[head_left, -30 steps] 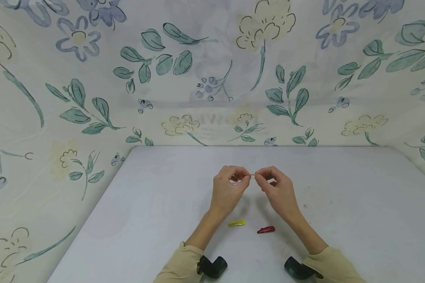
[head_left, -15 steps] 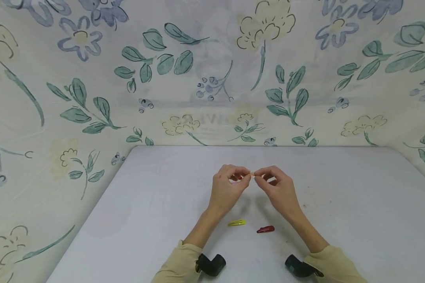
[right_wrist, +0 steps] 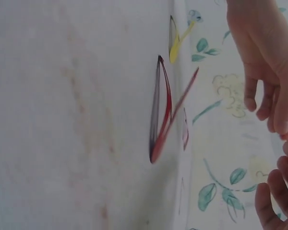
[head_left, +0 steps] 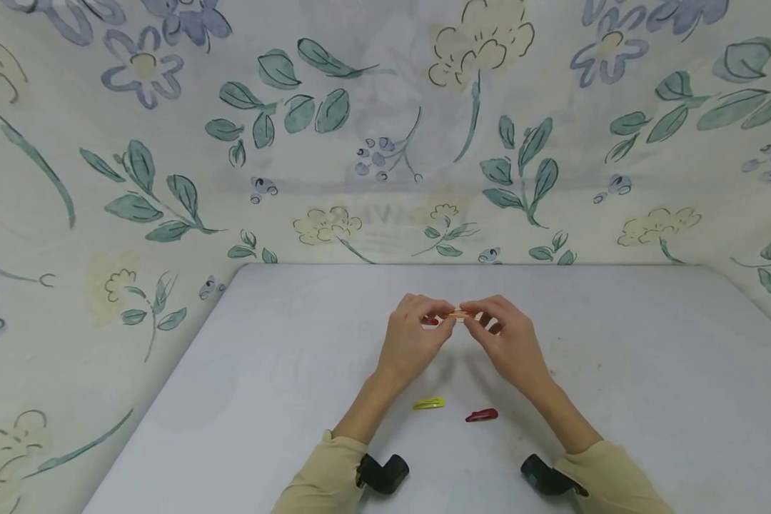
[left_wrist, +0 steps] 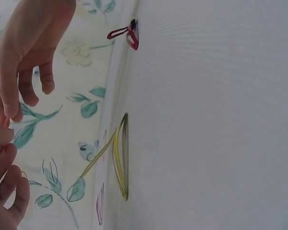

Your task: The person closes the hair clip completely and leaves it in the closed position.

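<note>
In the head view, saw the left hand (head_left: 412,337) and the right hand (head_left: 506,348) facing each other just right of centre, above the white table (head_left: 668,357). Found a small orange piece (head_left: 460,315) between them, pinched from both sides by thumbs and fingertips. Spotted a red patch (head_left: 430,321) through the gap between left thumb and fingers, too small to identify. In the lower middle, saw a yellow clip (head_left: 429,404) and, to its right, a dark red clip (head_left: 482,415). Noted a floral cloth (head_left: 385,71) across the top.

In the left wrist view, saw the right hand at upper left and the left hand at lower left, with the orange piece barely showing between their fingertips. Made out the yellow clip near the middle, the dark red clip at the top and a pink clip (left_wrist: 100,205) near the bottom.

In the right wrist view, saw the left hand at upper right, the right hand at lower right, partly cut off, and the orange piece between. Found the dark red clip around the middle, standing open in a V.
</note>
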